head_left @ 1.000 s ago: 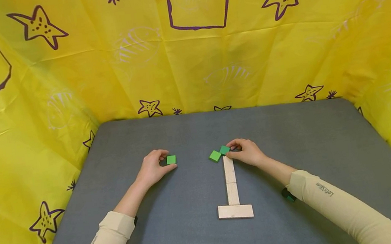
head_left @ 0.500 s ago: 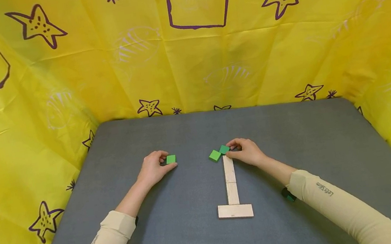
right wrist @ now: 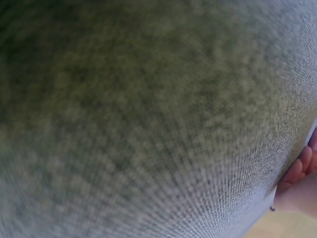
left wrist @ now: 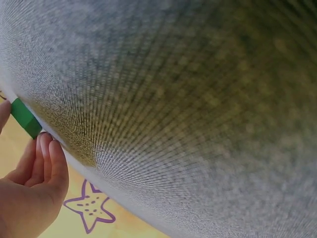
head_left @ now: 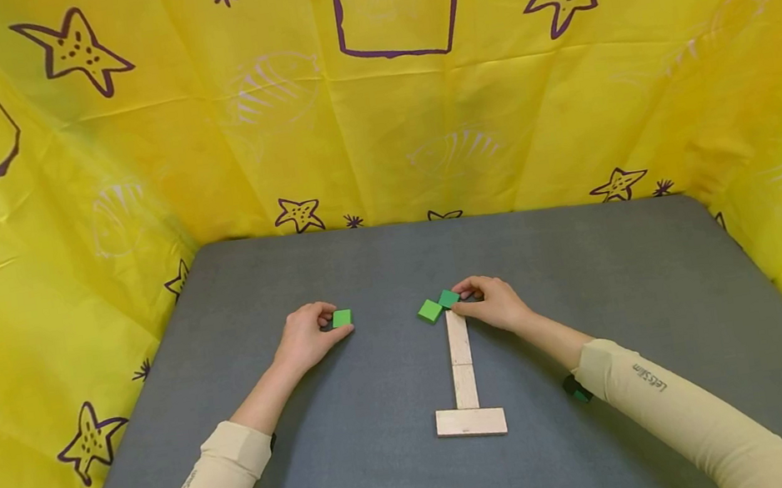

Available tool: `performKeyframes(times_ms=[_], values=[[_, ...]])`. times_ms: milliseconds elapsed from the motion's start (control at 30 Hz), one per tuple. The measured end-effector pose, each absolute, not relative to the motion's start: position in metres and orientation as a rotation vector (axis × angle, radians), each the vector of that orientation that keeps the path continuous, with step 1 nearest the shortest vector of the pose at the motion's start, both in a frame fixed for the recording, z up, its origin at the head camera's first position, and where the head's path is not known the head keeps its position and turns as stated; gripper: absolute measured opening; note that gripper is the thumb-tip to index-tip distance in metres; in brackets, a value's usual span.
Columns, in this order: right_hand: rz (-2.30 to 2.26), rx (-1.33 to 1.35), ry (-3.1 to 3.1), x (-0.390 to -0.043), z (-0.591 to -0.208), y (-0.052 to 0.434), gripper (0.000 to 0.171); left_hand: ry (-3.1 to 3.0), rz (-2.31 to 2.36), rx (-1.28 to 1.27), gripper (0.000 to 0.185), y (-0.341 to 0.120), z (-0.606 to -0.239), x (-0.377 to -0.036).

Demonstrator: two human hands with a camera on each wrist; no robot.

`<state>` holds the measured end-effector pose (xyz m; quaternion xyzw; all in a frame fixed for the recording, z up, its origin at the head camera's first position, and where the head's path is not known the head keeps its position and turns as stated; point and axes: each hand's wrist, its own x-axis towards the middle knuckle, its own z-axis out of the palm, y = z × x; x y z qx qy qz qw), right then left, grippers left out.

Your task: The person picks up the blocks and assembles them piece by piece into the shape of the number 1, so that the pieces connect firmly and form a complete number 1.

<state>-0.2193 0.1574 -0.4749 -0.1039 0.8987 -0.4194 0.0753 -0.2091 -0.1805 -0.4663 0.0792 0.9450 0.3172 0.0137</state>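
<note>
On the left of the grey table my left hand (head_left: 305, 337) pinches a green square block (head_left: 342, 319), finger on the far side and thumb close to the near side. The left wrist view shows this block (left wrist: 26, 117) between thumb and fingertips (left wrist: 45, 141). To the right, my right hand (head_left: 494, 302) holds a darker green block (head_left: 448, 299) by its edges. A light green block (head_left: 430, 311) lies turned at an angle, its corner meeting the darker one. The right wrist view catches only some curled fingers (right wrist: 297, 171); the block is out of sight there.
Two pale wooden planks (head_left: 460, 352) lie end to end, their top close below the darker green block. A crosswise wooden plank (head_left: 471, 423) sits at their near end. Yellow cloth (head_left: 376, 145) with starfish drawings hangs behind and beside the grey table (head_left: 364, 467).
</note>
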Motion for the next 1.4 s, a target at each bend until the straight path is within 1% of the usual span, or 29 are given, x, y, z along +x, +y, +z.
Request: performKeyframes(times_ms=[333, 567, 1400], values=[[-1.289, -0.369, 2.711, -0.217, -0.474, 0.157, 0.034, 2.943, 1.013, 0.264, 0.044, -0.181, -0.466, -0.207], [-1.255, -0.296, 2.685, -0.219, -0.475, 0.157, 0.033, 2.932, 1.075, 0.257, 0.045, -0.181, -0.465, -0.205], [-1.256, -0.3, 2.687, -0.219, -0.473, 0.157, 0.032, 2.878, 1.25, 0.335, 0.042, -0.155, -0.461, -0.193]])
